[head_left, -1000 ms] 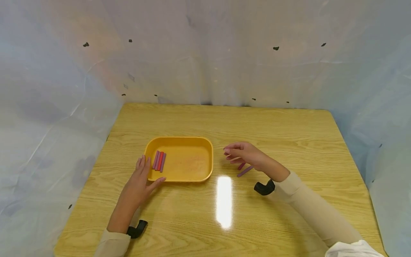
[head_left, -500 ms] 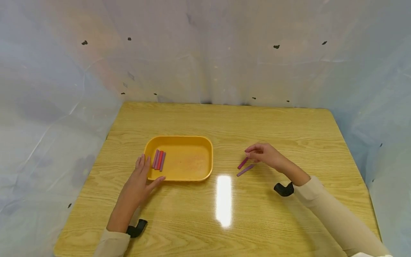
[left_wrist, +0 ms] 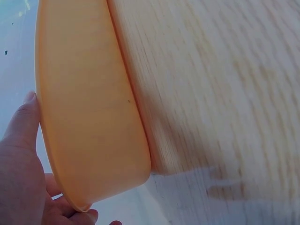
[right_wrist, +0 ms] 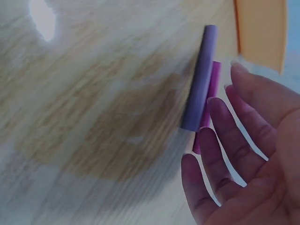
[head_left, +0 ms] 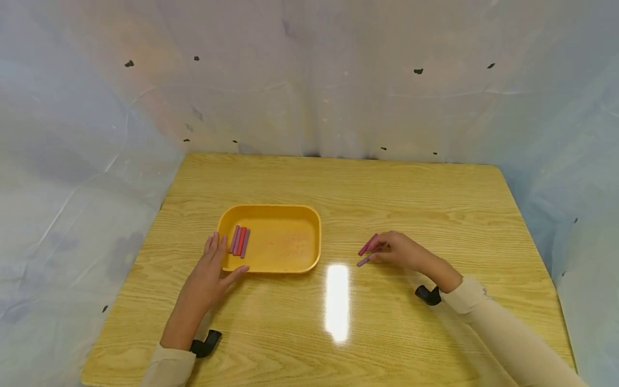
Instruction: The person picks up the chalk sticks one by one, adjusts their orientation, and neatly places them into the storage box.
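In the head view, my left hand [head_left: 205,279] rests at the left end of the yellow tray [head_left: 309,262]. Its thumb lies along the near rim and its straight fingers touch the left side. My right hand [head_left: 398,251] is low over two chalk-like sticks on the table. Its thumb and fingertips partly cover the purple stick [head_left: 364,261], while the magenta stick [head_left: 367,245] lies just behind. The right wrist view shows spread, loosely bent fingers beside the purple stick [right_wrist: 200,79], not gripping it. A magenta stick [right_wrist: 215,77] is partly hidden behind it.
Inside the tray, purple sticks [head_left: 245,243] and a red stick [head_left: 240,242] lie side by side at the left end. The wooden table [head_left: 425,193] is bounded by plastic sheeting [head_left: 309,80]. A bright light reflection [head_left: 337,303] shows on the tabletop.
My right hand has moved right, away from beside the tray, then down toward me onto the sticks. My left hand and the tray stay in place.
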A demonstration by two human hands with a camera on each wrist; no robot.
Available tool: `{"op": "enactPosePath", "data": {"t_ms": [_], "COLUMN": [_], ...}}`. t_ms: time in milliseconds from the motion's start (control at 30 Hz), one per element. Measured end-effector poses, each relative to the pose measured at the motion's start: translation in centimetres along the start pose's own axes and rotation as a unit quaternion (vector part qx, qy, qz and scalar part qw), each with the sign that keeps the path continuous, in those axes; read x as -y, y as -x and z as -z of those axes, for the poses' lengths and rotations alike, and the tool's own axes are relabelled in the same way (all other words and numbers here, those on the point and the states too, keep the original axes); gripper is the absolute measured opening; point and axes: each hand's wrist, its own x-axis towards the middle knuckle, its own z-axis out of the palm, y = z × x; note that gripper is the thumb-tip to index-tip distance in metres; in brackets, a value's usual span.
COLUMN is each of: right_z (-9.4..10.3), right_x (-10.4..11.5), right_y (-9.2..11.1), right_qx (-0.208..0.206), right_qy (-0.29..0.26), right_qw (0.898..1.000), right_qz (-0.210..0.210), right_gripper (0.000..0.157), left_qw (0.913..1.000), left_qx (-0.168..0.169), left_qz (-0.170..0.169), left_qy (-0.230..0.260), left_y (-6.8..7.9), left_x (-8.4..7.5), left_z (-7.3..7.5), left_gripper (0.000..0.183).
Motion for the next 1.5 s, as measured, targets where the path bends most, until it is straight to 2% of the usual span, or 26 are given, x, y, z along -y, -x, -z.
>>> {"op": "enactPosePath", "data": {"t_ms": [100, 200, 333, 600, 933, 1500], "right_z": [-0.3, -0.4, -0.5, -1.1, -1.2, -1.3], "right_x": [-0.3, -0.4, -0.4, -0.2, 0.4, 0.2], "right_y": [-0.1, 0.0, 0.2, 0.2, -0.1, -0.1], "right_qx": [0.005, 0.001, 0.005, 0.006, 0.023, 0.038], "right_qy": [0.024, 0.087, 0.137, 0.133, 0.108, 0.087], "right_qw": [1.000, 0.996, 0.991, 0.991, 0.993, 0.995], "right_qz": [0.018, 0.011, -0.006, -0.032, -0.031, -0.032], "right_gripper": [0.011, 0.011, 0.011, 0.008, 0.010, 0.007], "left_qw": [1.0000, 1.0000, 1.0000, 1.0000, 1.0000, 1.0000], "left_qx": [-0.001, -0.003, -0.004, -0.005, -0.006, -0.008], "left_qz": [-0.001, -0.002, -0.002, 0.000, 0.001, -0.002], "left_qy": [0.001, 0.004, 0.003, 0.002, 0.005, 0.003], "left_y": [0.0, -0.1, 0.0, 0.2, 0.1, 0.2], "left_x": [0.0, 0.1, 0.2, 0.2, 0.2, 0.2], "left_z": [-0.1, -0.2, -0.3, -0.3, -0.3, -0.2], "left_gripper": [0.096, 0.096, 0.096, 0.096, 0.096, 0.096]}}
